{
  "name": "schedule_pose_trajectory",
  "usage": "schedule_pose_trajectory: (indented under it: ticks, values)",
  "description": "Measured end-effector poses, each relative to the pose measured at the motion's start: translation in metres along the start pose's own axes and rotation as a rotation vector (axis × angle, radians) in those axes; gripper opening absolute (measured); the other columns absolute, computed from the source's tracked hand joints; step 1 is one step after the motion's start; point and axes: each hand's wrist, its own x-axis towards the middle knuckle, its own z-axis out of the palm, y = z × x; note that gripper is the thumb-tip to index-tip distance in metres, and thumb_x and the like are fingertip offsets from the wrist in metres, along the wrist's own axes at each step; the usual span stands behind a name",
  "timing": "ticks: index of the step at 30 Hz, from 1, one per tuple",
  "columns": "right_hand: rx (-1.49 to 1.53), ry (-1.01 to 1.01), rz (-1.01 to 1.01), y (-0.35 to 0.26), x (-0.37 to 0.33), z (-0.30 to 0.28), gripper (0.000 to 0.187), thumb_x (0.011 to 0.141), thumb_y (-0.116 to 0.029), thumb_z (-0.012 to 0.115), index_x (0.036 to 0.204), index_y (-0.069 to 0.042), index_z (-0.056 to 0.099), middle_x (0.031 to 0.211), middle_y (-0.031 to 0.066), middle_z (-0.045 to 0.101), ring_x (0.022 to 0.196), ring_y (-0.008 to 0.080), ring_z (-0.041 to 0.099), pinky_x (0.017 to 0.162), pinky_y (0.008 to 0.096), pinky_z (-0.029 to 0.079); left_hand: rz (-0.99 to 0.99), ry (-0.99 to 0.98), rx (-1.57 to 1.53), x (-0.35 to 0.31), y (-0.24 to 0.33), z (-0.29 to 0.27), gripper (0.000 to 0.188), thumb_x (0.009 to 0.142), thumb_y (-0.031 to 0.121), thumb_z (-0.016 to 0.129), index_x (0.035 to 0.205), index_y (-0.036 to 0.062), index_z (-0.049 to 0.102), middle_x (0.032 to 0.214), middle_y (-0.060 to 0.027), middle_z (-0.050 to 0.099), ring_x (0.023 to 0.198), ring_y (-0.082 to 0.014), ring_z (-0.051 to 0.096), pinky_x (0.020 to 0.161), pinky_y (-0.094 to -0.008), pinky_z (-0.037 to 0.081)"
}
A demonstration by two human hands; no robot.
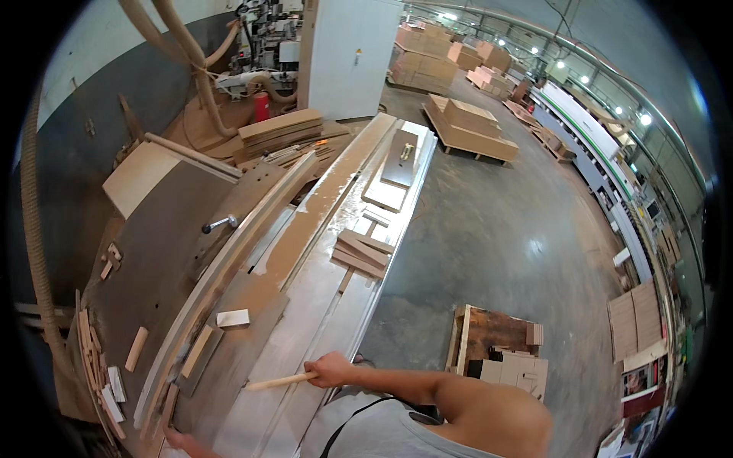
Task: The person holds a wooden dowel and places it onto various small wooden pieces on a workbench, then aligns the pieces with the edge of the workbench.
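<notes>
My right hand (pixel 330 370) is closed around one end of a pale wooden stick (pixel 279 381), which points left across the metal sliding table of a saw. At the lower left, partly cut off by the picture's edge, my left hand (pixel 183 441) grips the near end of a narrow brown wooden strip (pixel 169 406) beside the long fence (pixel 221 282). Ahead of that strip, a wooden block (pixel 198 351) lies along the fence. A small white-topped block (pixel 233 318) rests farther up on the dusty table (pixel 263 309).
Several brown boards (pixel 363 253) are stacked on the sliding table, with a dark plate (pixel 399 158) beyond. Offcuts (pixel 92 359) line the left edge. A pallet with panels (pixel 504 351) stands on the floor to the right. Behind is a tall light cabinet (pixel 347 57).
</notes>
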Motion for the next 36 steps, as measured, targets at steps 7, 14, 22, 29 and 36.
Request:
schedule_pose_trajectory:
  ticks: [7,14,22,29,36]
  values:
    - [0.027,0.002,-0.066,0.019,-0.011,0.001,0.024,0.087,-0.037,0.067,0.100,-0.017,0.062,0.072,0.0114,0.067,0.067,0.0378,0.067,0.060,0.0527,0.051,0.731,0.104,-0.184,-0.039,-0.031,-0.084,0.076,0.089,0.067,0.068,0.125,-0.0004,0.065,0.139,-0.0179,0.056,0.135,-0.0291,0.046,0.109,-0.0624,0.032]
    - [0.218,-0.151,-0.035,0.031,-0.005,-0.030,0.030,0.084,-0.038,0.070,0.102,-0.013,0.072,0.084,0.0151,0.073,0.081,0.0388,0.070,0.071,0.0521,0.055,-0.067,-0.096,-0.451,-0.221,0.081,-0.044,0.058,0.105,0.044,0.053,0.142,-0.0001,0.056,0.137,-0.0216,0.057,0.125,-0.0336,0.057,0.102,-0.0449,0.048]
    - [0.497,-0.195,0.052,0.080,0.002,-0.048,0.039,0.089,-0.038,0.075,0.111,-0.006,0.071,0.083,0.0137,0.071,0.076,0.0221,0.068,0.070,0.0391,0.054,0.470,-0.409,0.257,-0.384,0.095,0.069,0.038,0.095,0.024,0.069,0.125,-0.0004,0.070,0.115,-0.0142,0.073,0.104,-0.0261,0.067,0.098,-0.0355,0.049]
    - [0.685,0.160,0.112,0.152,-0.010,-0.109,0.032,0.090,-0.022,0.077,0.111,0.002,0.071,0.076,0.0061,0.069,0.069,0.0116,0.062,0.063,0.0317,0.052,0.688,-0.305,0.546,-0.471,0.097,0.119,0.039,0.083,0.023,0.077,0.119,0.0086,0.070,0.117,-0.0111,0.065,0.112,-0.0328,0.060,0.101,-0.0452,0.045]
    - [0.702,0.216,0.164,0.183,0.009,-0.158,0.034,0.090,-0.018,0.078,0.114,0.005,0.070,0.083,0.0030,0.068,0.073,0.0079,0.059,0.067,0.0256,0.050,0.594,-0.095,0.707,-0.488,0.070,0.065,0.045,0.083,0.017,0.074,0.127,0.0117,0.064,0.129,-0.0097,0.060,0.124,-0.0338,0.053,0.106,-0.0503,0.038]
